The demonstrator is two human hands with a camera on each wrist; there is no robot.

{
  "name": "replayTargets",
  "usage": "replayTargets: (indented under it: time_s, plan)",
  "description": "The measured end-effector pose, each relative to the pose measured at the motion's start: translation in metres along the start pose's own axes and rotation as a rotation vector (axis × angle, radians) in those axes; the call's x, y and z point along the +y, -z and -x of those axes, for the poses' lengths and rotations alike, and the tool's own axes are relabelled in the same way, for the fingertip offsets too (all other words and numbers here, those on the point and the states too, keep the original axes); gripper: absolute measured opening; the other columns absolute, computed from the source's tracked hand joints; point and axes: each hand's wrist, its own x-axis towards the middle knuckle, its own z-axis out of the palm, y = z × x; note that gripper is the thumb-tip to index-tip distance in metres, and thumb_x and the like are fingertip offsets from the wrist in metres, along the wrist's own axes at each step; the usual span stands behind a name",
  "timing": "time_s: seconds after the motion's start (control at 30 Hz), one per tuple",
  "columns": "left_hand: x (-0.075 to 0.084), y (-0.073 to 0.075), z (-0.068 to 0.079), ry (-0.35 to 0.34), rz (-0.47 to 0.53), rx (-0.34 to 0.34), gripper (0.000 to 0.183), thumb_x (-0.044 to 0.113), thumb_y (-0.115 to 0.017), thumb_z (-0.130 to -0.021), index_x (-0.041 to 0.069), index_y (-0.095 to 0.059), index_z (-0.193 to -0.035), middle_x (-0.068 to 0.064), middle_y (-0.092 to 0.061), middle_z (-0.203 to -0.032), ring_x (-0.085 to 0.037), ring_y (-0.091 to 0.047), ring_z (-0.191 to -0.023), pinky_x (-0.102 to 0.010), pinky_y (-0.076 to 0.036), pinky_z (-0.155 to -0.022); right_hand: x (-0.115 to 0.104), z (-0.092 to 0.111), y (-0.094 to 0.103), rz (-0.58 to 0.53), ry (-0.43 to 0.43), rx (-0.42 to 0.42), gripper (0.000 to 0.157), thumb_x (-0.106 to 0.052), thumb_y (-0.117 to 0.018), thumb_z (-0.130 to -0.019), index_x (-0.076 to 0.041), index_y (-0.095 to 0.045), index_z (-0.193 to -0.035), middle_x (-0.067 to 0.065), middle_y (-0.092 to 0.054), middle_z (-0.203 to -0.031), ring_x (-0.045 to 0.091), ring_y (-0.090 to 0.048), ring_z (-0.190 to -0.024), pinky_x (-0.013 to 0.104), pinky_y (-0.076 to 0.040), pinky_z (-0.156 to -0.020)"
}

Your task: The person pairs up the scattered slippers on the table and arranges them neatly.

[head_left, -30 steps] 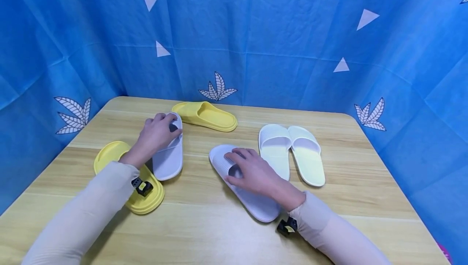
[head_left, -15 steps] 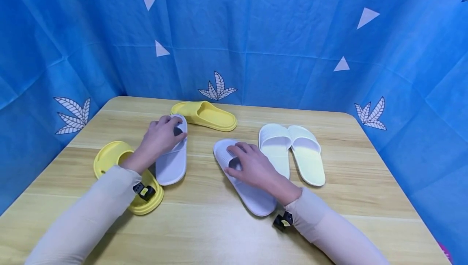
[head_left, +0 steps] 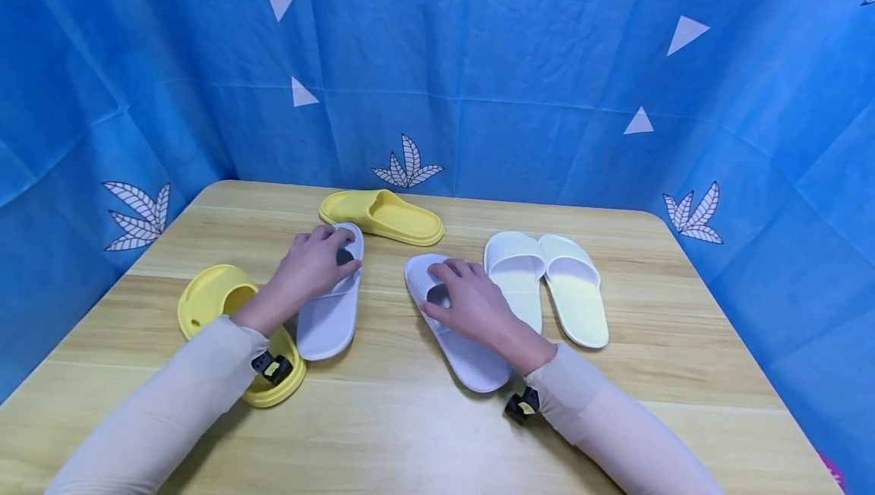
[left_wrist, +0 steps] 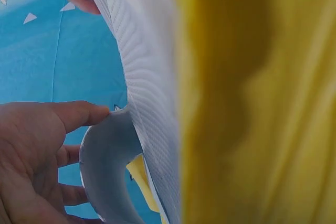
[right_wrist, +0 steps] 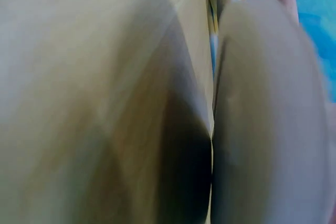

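Observation:
In the head view my left hand (head_left: 311, 271) holds a pale lavender slipper (head_left: 330, 324) by its strap. The left wrist view has the thumb on the outside of that strap (left_wrist: 107, 150) and the other fingers partly behind it. To the right, my right hand (head_left: 473, 305) grips the strap of the matching lavender slipper (head_left: 475, 362), its thumb at the foot opening. Both slippers stand sole down, toes pointing away from me. Close up and blurred, a slipper (right_wrist: 273, 103) fills much of the right wrist view, with the fingers hidden.
A yellow slipper (head_left: 208, 294) lies partly under my left forearm. Its likeness, another yellow slipper (head_left: 406, 222), lies sideways at the back. Two white slippers (head_left: 516, 282) stand side by side, just right of my right hand. Blue curtain (head_left: 547, 62) surrounds the wooden table (head_left: 383, 434).
The left lavender slipper has slid right and a little toward me with my left hand. My right hand has moved its slipper away from me and slightly straightened it. The other slippers stay put.

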Motion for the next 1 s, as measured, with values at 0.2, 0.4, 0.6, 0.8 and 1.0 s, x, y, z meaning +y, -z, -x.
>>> replayTargets:
  time_s: [0.2, 0.4, 0.6, 0.8, 1.0]
  plan:
    - [0.003, -0.003, 0.001, -0.010, -0.016, -0.016, 0.055, 0.038, -0.065, -0.093, 0.012, -0.051, -0.139, -0.026, -0.039, -0.144, -0.055, -0.035, -0.125, -0.067, -0.037, -0.098, -0.001, -0.004, -0.002, 0.012, -0.027, -0.008, 0.059, -0.051, -0.066, -0.089, -0.018, -0.055, -0.136, 0.012, -0.052, -0.138, 0.038, -0.048, -0.124, 0.052, -0.049, -0.092]
    - [0.008, -0.003, 0.002, -0.038, -0.022, -0.019, 0.054, 0.038, -0.066, -0.092, 0.013, -0.052, -0.138, -0.025, -0.040, -0.143, -0.054, -0.037, -0.125, -0.066, -0.037, -0.099, -0.003, -0.007, -0.002, 0.031, -0.046, -0.019, 0.059, -0.052, -0.065, -0.089, -0.018, -0.054, -0.136, 0.011, -0.052, -0.137, 0.038, -0.048, -0.123, 0.052, -0.050, -0.090]
    - [0.013, -0.007, 0.002, -0.089, -0.037, -0.019, 0.052, 0.038, -0.067, -0.092, 0.013, -0.054, -0.136, -0.025, -0.043, -0.141, -0.054, -0.040, -0.123, -0.065, -0.037, -0.099, -0.004, -0.015, -0.002, 0.054, -0.068, -0.036, 0.058, -0.053, -0.063, -0.090, -0.019, -0.053, -0.136, 0.011, -0.051, -0.138, 0.039, -0.047, -0.122, 0.052, -0.052, -0.085]
    - [0.018, -0.013, 0.002, -0.084, -0.051, -0.046, 0.054, 0.040, -0.067, -0.092, 0.015, -0.053, -0.137, -0.024, -0.042, -0.142, -0.053, -0.040, -0.125, -0.066, -0.040, -0.096, -0.004, -0.016, -0.006, 0.076, -0.109, -0.073, 0.061, -0.054, -0.061, -0.090, -0.018, -0.050, -0.138, 0.013, -0.049, -0.139, 0.040, -0.047, -0.121, 0.053, -0.052, -0.083]
    - [0.017, -0.017, 0.000, -0.051, -0.032, -0.061, 0.061, 0.041, -0.066, -0.093, 0.013, -0.045, -0.143, -0.023, -0.039, -0.146, -0.051, -0.037, -0.129, -0.066, -0.041, -0.096, -0.006, -0.021, -0.007, 0.097, -0.100, -0.079, 0.063, -0.056, -0.059, -0.091, -0.017, -0.047, -0.139, 0.014, -0.048, -0.139, 0.041, -0.047, -0.119, 0.052, -0.052, -0.083]
